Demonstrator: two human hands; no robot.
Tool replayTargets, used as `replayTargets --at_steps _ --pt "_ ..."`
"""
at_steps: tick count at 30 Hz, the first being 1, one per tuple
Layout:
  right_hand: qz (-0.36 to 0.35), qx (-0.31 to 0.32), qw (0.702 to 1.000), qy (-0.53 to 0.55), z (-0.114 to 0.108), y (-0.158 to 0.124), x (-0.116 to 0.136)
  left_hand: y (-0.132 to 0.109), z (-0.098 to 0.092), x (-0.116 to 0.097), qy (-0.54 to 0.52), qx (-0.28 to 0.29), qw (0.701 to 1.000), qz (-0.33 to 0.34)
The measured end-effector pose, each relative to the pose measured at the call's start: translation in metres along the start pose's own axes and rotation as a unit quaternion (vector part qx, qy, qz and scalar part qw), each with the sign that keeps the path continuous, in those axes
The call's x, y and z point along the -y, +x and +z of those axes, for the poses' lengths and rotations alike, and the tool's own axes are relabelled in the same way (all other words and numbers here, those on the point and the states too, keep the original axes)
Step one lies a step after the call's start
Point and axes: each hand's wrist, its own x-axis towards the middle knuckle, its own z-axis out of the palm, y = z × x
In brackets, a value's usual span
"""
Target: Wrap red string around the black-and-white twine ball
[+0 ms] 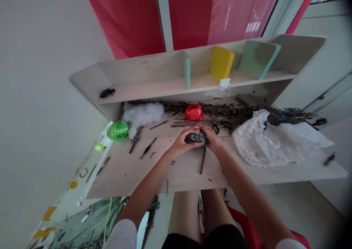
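Beyond a thin stick (202, 161) on the surface (184, 175), the left hand (180, 143) has its half-open grip around the left end of a dark speckled ball (194, 139), widest sideways. The right hand (211, 138), equally near, curls about its right end; red twine (194, 112) sits just beyond.

Desk (181, 172): pale wood, scattered with twig bits, spreading to both sides of the left hand (183, 142) and right hand (212, 138).
Beyond the hands: red twine ball (194, 112), thin sticks (180, 125), dry stalks (220, 109) along the back.
Off the left hand: dark short stick (148, 147), white fluff (145, 114), green twine ball (117, 131).
Off the right hand: black-handled scissors (226, 124) near, crumpled white bag (261, 142) farther out.
Bodyward of the hands: brown stick (202, 163).
Shelf (148, 90), past the desk items: black object (106, 92), far left of the hands.
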Motion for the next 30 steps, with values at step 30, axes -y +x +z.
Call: replayTargets --at_steps 30 --pt "-0.362 -0.033 0.877 -0.315 0.016 -0.033 0.005 0.003 -0.009 0.014 0.085 -0.211 0.974 -0.02"
